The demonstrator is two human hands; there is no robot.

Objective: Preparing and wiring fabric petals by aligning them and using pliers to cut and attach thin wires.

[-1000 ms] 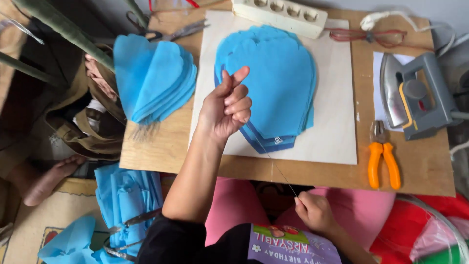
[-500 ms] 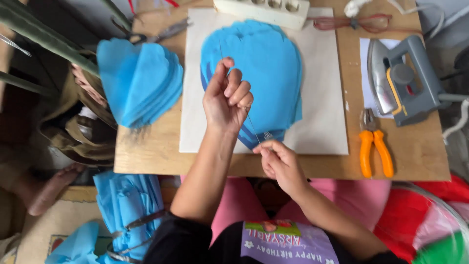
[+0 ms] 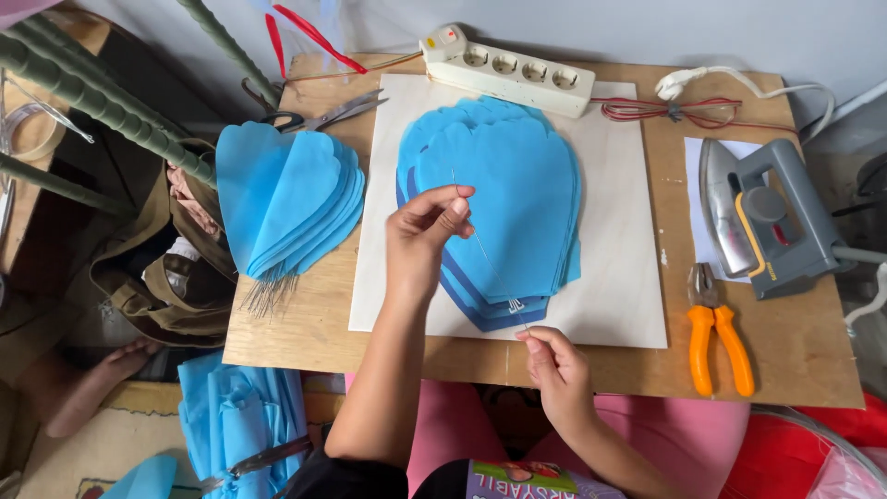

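Over the blue petal stack (image 3: pixel 499 217) on the surface (image 3: pixel 305 323), left hand (image 3: pixel 420 236) and right hand (image 3: pixel 554 365) pinch opposite ends of a thin wire (image 3: pixel 490 263). Likely positioning step; next needs steady alignment along the petal.

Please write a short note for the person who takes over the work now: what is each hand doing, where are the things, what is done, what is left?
Left hand: pinches the upper part of a thin wire over the petal stack.
Right hand: pinches the wire's lower end at the table edge.
Stack lies on the white board.
Done: wired petals piled at left.
Left: the stack's petals show no wire yet.
Pliers and iron at right.
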